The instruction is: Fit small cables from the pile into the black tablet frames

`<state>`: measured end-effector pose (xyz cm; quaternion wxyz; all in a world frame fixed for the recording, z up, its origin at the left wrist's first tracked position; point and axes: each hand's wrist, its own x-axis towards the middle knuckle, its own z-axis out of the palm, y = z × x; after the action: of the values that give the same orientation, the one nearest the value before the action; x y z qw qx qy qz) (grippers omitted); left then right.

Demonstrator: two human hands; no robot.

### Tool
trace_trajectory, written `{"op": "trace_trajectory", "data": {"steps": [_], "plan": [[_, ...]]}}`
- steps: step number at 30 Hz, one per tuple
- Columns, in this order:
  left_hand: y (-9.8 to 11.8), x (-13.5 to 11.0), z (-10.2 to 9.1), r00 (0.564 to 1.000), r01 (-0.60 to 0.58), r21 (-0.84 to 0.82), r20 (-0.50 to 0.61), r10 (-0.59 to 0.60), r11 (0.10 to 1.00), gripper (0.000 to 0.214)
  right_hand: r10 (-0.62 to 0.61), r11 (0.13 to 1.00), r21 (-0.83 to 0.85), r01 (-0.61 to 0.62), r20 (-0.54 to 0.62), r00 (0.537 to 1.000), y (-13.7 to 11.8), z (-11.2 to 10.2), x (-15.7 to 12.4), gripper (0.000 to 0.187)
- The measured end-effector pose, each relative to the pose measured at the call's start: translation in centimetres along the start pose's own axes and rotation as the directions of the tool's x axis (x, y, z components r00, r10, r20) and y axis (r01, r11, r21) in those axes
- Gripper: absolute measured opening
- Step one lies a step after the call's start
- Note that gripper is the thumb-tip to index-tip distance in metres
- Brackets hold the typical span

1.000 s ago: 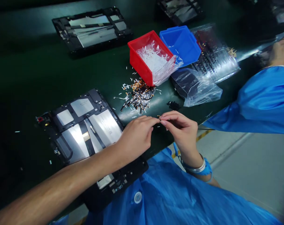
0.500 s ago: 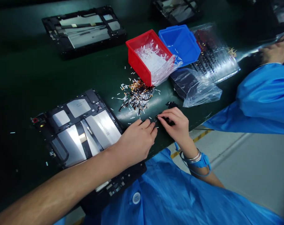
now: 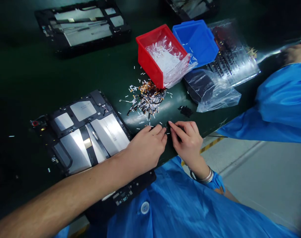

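Note:
My left hand (image 3: 148, 145) is closed, its fingers curled down at the table beside the open tablet-like device (image 3: 84, 110). Its fingertips hide whatever they may hold. Just to its right, my right hand (image 3: 188, 140) has thumb and forefinger pinched together; anything between them is too small to make out. Both sets of fingertips nearly meet. Beyond them lies a loose heap of small cables and white strips (image 3: 149, 100), with copper-coloured ends. A small pile of black pieces (image 3: 185, 111) sits above my right hand. The device shows silver panels and black ribbon cables.
A red bin (image 3: 150, 64) holds a plastic bag of white strips. Behind it stands a blue bin (image 3: 196, 43). Clear plastic bags (image 3: 218, 94) and a tray of parts (image 3: 236, 62) lie to the right, near a co-worker's blue sleeve (image 3: 284, 102). Another opened device (image 3: 83, 28) lies far left.
My right hand has turned and drawn slightly away from the black pieces, which now show fully. Its fingertips stay close to my left hand, which has barely moved. The view has shifted a little.

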<state>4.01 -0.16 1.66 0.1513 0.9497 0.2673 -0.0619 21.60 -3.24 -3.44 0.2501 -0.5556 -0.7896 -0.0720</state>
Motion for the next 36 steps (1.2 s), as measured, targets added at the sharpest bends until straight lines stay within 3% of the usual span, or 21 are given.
{"op": "trace_trajectory", "data": {"steps": [5, 12, 21, 29, 32, 36], "plan": [[0.1, 0.1, -0.1, 1.0, 0.004, 0.006, 0.02, -0.004, 1.0, 0.046, 0.051, 0.999, -0.011, -0.051, 0.002, 0.999, -0.5, 0.2, -0.7, 0.027], [0.0, 0.1, -0.4, 0.999, 0.001, -0.009, 0.051, -0.001, 1.0, 0.045, 0.224, 0.949, 0.226, -0.22, 0.004, 0.974, 0.4, 0.0, 0.0, 0.025], [-0.1, 0.1, -0.3, 0.998, 0.003, -0.018, 0.059, -0.002, 1.0, 0.046, 0.038, 0.996, 0.082, -0.038, 0.008, 0.999, 0.7, 0.1, 0.2, 0.025], [0.0, 0.1, -0.4, 0.996, 0.02, -0.004, 0.083, -0.02, 1.0, 0.045, -0.227, 0.965, 0.151, 0.214, 0.073, 0.971, 4.1, 0.3, 1.0, 0.037], [0.1, 0.1, -0.6, 0.994, 0.03, -0.012, 0.103, -0.028, 0.999, 0.046, -0.178, 0.956, 0.247, 0.156, 0.07, 0.982, 4.1, 0.3, 1.1, 0.037], [0.0, 0.1, -0.7, 0.994, 0.031, -0.015, 0.108, -0.029, 0.999, 0.047, 0.08, 0.902, 0.42, -0.105, 0.077, 0.994, 3.4, 0.0, 1.2, 0.029]]}}
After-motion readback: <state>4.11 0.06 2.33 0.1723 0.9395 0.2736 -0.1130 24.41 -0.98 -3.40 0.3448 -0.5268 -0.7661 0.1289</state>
